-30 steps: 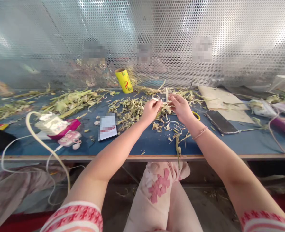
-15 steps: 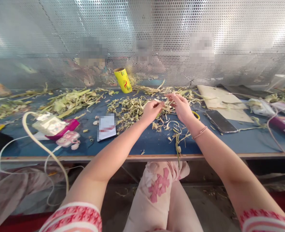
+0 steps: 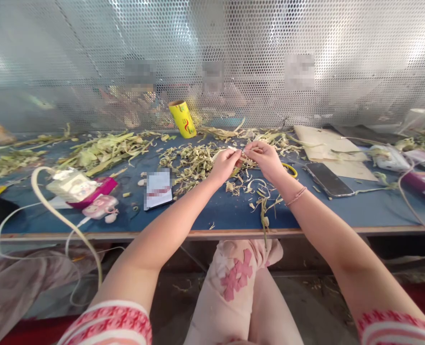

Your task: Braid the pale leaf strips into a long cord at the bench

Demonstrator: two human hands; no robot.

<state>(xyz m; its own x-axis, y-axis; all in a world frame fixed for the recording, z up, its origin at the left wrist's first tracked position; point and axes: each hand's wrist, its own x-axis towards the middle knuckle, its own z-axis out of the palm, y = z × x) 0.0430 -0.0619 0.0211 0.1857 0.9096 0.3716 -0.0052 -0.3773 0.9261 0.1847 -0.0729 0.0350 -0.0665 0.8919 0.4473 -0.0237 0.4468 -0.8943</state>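
My left hand [image 3: 226,164] and my right hand [image 3: 265,157] meet fingertip to fingertip over the blue tabletop [image 3: 212,211]. Each is closed in a pinch. What lies between the fingers is too small and too covered to make out. Just left of them spreads a heap of short, pale green dried plant pieces [image 3: 189,163]. Thin curled peelings [image 3: 250,184] lie scattered below my hands, and one stalk [image 3: 264,220] hangs over the front edge. Part of a yellow ring-shaped handle [image 3: 290,169] shows beside my right wrist.
A yellow cardboard tube [image 3: 182,120] leans near the perforated metal panel [image 3: 212,43]. Longer dried stalks [image 3: 106,148] lie left. A phone with a light screen [image 3: 158,189], a dark phone [image 3: 328,180], cardboard sheets [image 3: 320,143] and a corded pink-and-white device [image 3: 79,187] surround my arms.
My right hand has drawn its spread fingers together into a pinch and moved in to meet my left. My left hand has stayed nearly in place.
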